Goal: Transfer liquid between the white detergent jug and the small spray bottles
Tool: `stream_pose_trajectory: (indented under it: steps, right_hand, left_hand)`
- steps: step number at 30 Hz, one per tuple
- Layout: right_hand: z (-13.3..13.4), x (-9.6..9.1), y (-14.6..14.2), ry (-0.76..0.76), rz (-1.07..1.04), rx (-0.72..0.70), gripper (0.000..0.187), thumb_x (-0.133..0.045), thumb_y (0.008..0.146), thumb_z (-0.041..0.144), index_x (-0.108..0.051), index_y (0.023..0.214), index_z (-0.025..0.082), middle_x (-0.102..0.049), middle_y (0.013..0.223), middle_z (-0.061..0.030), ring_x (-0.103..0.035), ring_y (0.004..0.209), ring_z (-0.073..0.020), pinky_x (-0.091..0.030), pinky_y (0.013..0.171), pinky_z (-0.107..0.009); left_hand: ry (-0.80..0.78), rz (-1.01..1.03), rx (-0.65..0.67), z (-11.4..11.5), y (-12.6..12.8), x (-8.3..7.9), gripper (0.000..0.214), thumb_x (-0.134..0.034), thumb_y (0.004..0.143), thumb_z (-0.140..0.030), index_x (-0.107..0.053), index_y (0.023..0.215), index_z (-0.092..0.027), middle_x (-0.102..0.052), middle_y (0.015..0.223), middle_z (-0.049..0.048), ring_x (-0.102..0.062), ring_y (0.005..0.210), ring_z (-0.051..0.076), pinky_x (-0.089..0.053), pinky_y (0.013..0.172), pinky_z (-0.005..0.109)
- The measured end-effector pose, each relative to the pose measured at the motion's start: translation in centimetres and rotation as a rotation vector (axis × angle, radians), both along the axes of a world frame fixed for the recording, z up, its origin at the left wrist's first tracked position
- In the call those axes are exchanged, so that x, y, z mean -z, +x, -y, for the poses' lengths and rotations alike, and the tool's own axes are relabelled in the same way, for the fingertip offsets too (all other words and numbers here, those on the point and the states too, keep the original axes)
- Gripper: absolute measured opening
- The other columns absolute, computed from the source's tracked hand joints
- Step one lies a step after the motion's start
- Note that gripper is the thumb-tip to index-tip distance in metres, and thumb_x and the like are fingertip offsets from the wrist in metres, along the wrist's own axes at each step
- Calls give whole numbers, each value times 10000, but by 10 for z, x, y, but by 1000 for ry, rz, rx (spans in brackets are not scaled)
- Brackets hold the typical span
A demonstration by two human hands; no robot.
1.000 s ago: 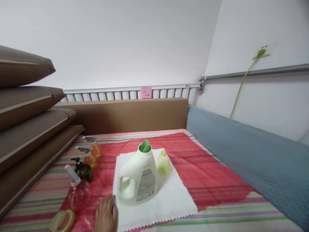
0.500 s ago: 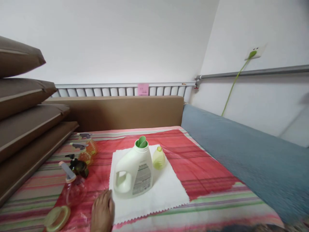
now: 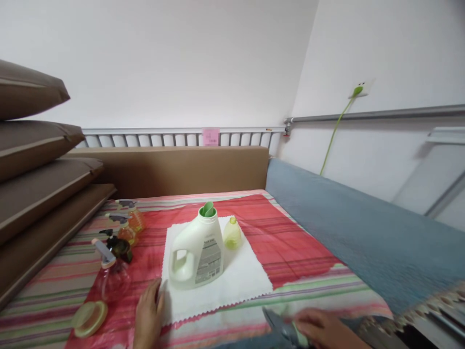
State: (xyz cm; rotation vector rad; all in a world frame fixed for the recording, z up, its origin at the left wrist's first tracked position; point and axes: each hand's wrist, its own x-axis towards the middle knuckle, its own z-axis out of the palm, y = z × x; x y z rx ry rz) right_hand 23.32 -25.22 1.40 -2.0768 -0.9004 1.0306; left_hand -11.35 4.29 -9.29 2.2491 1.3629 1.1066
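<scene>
My left hand (image 3: 148, 315) lies flat on the red plastic sheet (image 3: 290, 242), fingertips at the left edge of the white cloth (image 3: 240, 281). On the cloth stands a white detergent jug (image 3: 196, 254) with an open green spout, and beside it a small yellow-green bottle (image 3: 231, 234). My right hand (image 3: 321, 329) shows low at the front, blurred, closed around a dark grey object I cannot name (image 3: 279, 325).
Spray bottles (image 3: 125, 228) and a clear one (image 3: 111, 274) lie left of the cloth, with a pale green lid (image 3: 87, 318) nearer me. Brown cushions (image 3: 39, 169) are stacked at left, a brown backrest (image 3: 174, 169) behind, a blue cushion (image 3: 356, 228) along the right.
The view has swung right and back a little. My right hand has come into view at the bottom holding a dark object. My left hand stays at the cloth's edge.
</scene>
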Motion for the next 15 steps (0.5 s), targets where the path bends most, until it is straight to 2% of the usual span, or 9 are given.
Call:
stream_pose_trajectory:
  steps: [2,5,8,11,13,15]
  right_hand:
    - [-21,-14,0,154,-32,72,442,-471,699,531,-619,907,169,-400,374,76,-403,313,-119,-289,350,-226]
    - [-63,-20,-6,393,93,157,408,-488,720,491,-594,982,196,-507,513,33,-523,472,-175,-410,457,-279]
    - [-99,-4,-17,487,204,128,306,-557,702,443,-608,949,268,-583,647,3,-583,634,-237,-471,615,-336]
    - [-118,18,-21,538,250,38,237,-578,695,393,-639,912,320,-644,829,-22,-616,752,-263,-487,747,-347]
    - [-125,29,-17,540,261,-17,261,-581,683,364,-652,930,320,-651,950,-49,-624,812,-270,-482,812,-348]
    - [-128,35,-10,523,275,-51,349,-579,668,365,-650,998,277,-623,1091,-99,-629,794,-269,-471,854,-373]
  left_hand:
    - [2,60,5,7,2,0,421,-453,790,-418,-562,1095,-150,-628,1149,139,-574,1074,286,-436,958,457]
    - [-14,132,33,21,4,-3,428,-475,778,-415,-570,1097,-147,-613,1179,147,-557,1111,294,-423,976,480]
    - [-67,220,40,36,0,-12,401,-507,754,-432,-611,1045,-175,-638,1148,134,-571,1102,298,-454,949,477]
    - [-169,309,19,50,-7,-29,414,-534,737,-479,-636,1016,-190,-653,1133,127,-578,1099,295,-481,921,451]
    - [-280,370,18,58,-8,-43,435,-551,722,-512,-647,995,-187,-676,1087,124,-610,1046,285,-498,896,429]
    - [-403,449,38,65,-6,-58,442,-578,699,-533,-658,954,-181,-701,1023,116,-636,993,270,-507,880,400]
